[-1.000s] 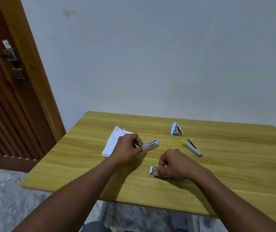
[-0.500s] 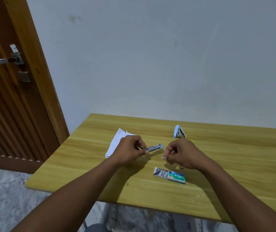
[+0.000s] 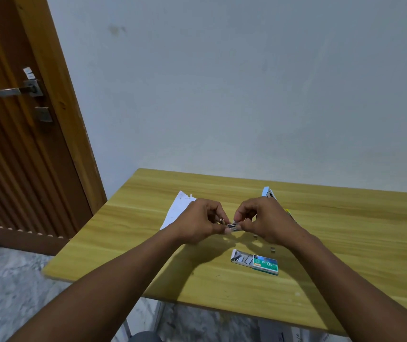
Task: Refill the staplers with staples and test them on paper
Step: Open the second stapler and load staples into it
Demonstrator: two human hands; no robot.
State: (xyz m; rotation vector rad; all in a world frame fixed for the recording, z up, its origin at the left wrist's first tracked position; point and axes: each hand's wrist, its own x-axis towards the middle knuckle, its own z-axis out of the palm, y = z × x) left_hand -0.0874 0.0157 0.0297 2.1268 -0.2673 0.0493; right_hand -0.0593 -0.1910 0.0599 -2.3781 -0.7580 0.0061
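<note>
Together, both hands pinch a slim metal stapler.

Wooden door, metal handle, grey wall, marble floor

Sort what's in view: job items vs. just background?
Job:
- stapler, held between left hand and right hand
- open staple box
- loose staple bits
- paper
- blue stapler
- yellow stapler, mostly hidden

Background:
- door
- wall
</note>
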